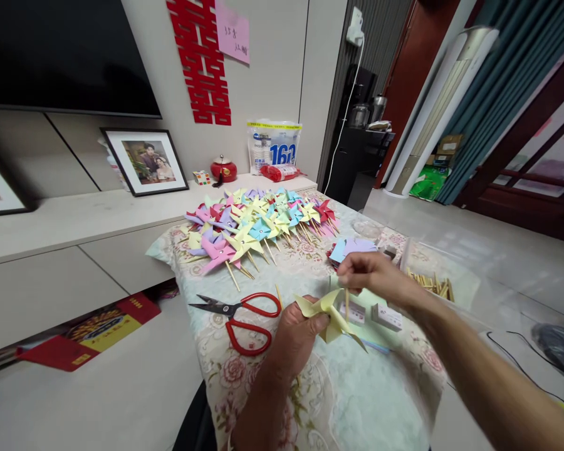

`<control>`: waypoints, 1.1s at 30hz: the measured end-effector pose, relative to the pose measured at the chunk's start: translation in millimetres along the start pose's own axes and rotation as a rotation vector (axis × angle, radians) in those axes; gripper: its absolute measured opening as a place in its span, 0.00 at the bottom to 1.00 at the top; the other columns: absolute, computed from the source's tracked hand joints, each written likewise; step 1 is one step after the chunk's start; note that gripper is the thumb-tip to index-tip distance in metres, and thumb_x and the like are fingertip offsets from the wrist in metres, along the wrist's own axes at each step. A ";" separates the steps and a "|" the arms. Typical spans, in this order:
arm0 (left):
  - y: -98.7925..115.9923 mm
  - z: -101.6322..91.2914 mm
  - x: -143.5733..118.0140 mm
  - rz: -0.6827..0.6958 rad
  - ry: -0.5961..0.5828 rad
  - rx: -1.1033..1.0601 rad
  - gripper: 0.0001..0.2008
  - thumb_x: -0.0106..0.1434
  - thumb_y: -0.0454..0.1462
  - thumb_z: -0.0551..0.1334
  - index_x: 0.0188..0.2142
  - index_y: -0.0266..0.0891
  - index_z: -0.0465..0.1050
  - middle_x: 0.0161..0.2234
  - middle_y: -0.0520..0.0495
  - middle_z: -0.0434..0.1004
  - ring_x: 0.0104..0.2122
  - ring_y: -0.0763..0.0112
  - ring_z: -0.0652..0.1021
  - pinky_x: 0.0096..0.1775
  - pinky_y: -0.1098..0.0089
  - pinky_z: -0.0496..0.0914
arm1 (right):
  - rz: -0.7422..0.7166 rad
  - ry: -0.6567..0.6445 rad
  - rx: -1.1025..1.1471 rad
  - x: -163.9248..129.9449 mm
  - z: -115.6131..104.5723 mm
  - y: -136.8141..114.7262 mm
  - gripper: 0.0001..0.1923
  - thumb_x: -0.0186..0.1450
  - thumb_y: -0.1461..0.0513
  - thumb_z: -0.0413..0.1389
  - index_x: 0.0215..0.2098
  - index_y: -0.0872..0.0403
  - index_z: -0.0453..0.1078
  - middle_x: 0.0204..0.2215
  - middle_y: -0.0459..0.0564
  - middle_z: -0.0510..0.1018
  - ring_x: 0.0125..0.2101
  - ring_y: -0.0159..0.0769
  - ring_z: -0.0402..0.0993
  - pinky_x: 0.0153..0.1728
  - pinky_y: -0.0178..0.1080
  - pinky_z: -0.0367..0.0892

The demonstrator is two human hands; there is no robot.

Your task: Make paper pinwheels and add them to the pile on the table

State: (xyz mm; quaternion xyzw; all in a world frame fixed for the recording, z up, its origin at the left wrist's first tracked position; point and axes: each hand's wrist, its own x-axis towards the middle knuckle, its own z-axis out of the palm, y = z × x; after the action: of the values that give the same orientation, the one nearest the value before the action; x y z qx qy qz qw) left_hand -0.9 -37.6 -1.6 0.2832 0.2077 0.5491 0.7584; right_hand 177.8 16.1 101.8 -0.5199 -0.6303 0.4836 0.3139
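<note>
The scissors lie with blades parted on the flowered cloth of the desk, and everything else can be placed from them. Just right of their red handles, the left hand holds a pale yellow pinwheel, its thumb pressed on the paper near the middle and the other fingers mostly hidden beneath. Farther right of the scissors, the right hand has its fingers drawn together, pinching the upper end of a thin stick, which points down beside the pinwheel's edge. Whether stick and paper touch, I cannot tell.

The step in hand looks to be joining stick and pinwheel: the blades are already folded in, but the stick does not appear fixed. The next move seems to call for a steady left pinch, so the folds don't spring open, while the stick's end is lined up with the centre.

Beyond the scissors sits a crowd of made pinwheels on sticks. Right of the scissors, past the left hand, are two small boxes, with coloured paper beyond them and spare sticks farthest right.
</note>
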 end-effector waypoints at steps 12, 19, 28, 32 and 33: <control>3.0 -3.6 15.6 0.240 0.348 0.076 0.15 0.50 0.39 0.73 0.37 0.37 0.77 0.34 0.46 0.83 0.37 0.60 0.80 0.42 0.65 0.71 | -0.063 0.036 0.576 29.4 60.7 44.8 0.25 0.60 0.42 0.60 0.34 0.55 0.78 0.33 0.51 0.81 0.32 0.36 0.75 0.37 0.37 0.67; -1.4 -14.8 17.4 0.272 0.543 0.312 0.14 0.48 0.39 0.73 0.34 0.38 0.78 0.31 0.48 0.83 0.31 0.64 0.80 0.36 0.68 0.70 | -0.116 -0.061 0.420 13.7 68.2 53.8 0.18 0.54 0.50 0.69 0.34 0.54 0.76 0.30 0.45 0.78 0.31 0.36 0.71 0.36 0.37 0.63; -0.2 -4.1 8.9 0.288 0.426 0.397 0.13 0.51 0.40 0.72 0.35 0.40 0.77 0.30 0.48 0.81 0.30 0.65 0.77 0.35 0.69 0.69 | -0.097 -0.005 0.407 15.7 65.4 58.0 0.12 0.51 0.57 0.71 0.25 0.54 0.75 0.24 0.42 0.75 0.26 0.32 0.67 0.31 0.35 0.60; 8.0 3.4 7.3 0.310 0.358 0.225 0.16 0.57 0.49 0.66 0.36 0.38 0.78 0.33 0.42 0.82 0.36 0.60 0.80 0.42 0.65 0.71 | -0.104 -0.020 0.655 10.0 53.4 59.2 0.14 0.48 0.56 0.72 0.29 0.53 0.77 0.24 0.43 0.76 0.26 0.34 0.69 0.31 0.36 0.62; 11.0 4.1 7.2 0.306 0.358 0.164 0.18 0.58 0.50 0.64 0.36 0.37 0.78 0.35 0.40 0.83 0.39 0.59 0.80 0.45 0.63 0.71 | -0.123 -0.060 0.701 7.9 51.1 59.0 0.15 0.48 0.56 0.72 0.31 0.52 0.78 0.25 0.45 0.77 0.27 0.35 0.70 0.31 0.37 0.63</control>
State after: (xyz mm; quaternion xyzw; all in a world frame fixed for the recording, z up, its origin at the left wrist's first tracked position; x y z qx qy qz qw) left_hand -4.0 -28.9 8.7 0.2700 0.3371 0.6804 0.5920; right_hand 150.6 8.7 28.6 -0.3275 -0.4652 0.6656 0.4830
